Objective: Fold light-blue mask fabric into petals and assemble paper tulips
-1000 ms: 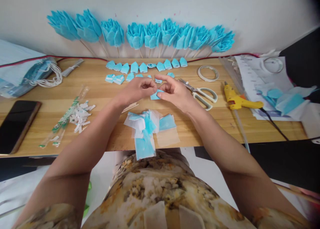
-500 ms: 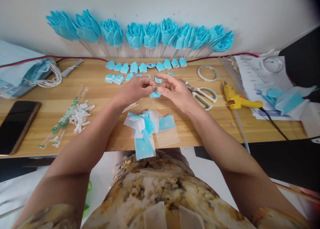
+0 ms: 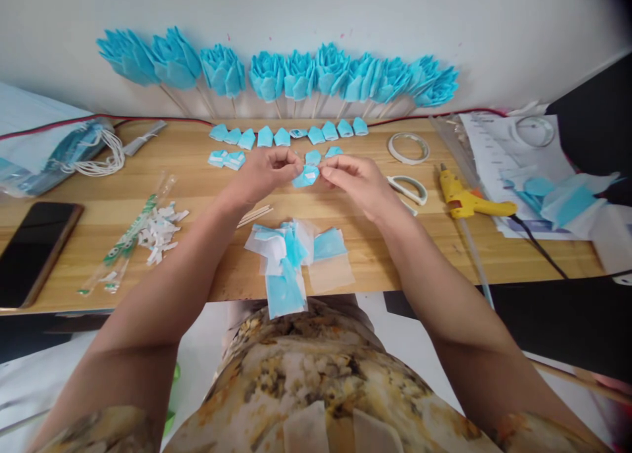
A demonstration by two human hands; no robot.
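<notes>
Between my hands is a small folded blue fabric petal (image 3: 305,176) with a white strip on it. My left hand (image 3: 269,171) pinches its left edge between thumb and finger. At its right edge, the thumb and fingertips of my right hand (image 3: 353,180) are closed on the petal too. Just behind lie more folded petals (image 3: 313,157), partly covered by my fingers. Farther back runs a row of folded blue petals (image 3: 265,135). In front of my hands are loose blue and white fabric pieces (image 3: 286,255) at the table's near edge.
Blue fabric flowers (image 3: 222,68) on sticks lean along the wall. Scissors (image 3: 412,188), a tape roll (image 3: 409,148) and a yellow glue gun (image 3: 469,199) lie to the right. White scraps (image 3: 160,232), thin sticks (image 3: 255,216) and a phone (image 3: 37,252) are left on the wooden table (image 3: 385,255).
My hands have drawn slightly apart, and the petal between them now shows its white strip. My right hand has shifted a little to the right, over part of the scissors.
</notes>
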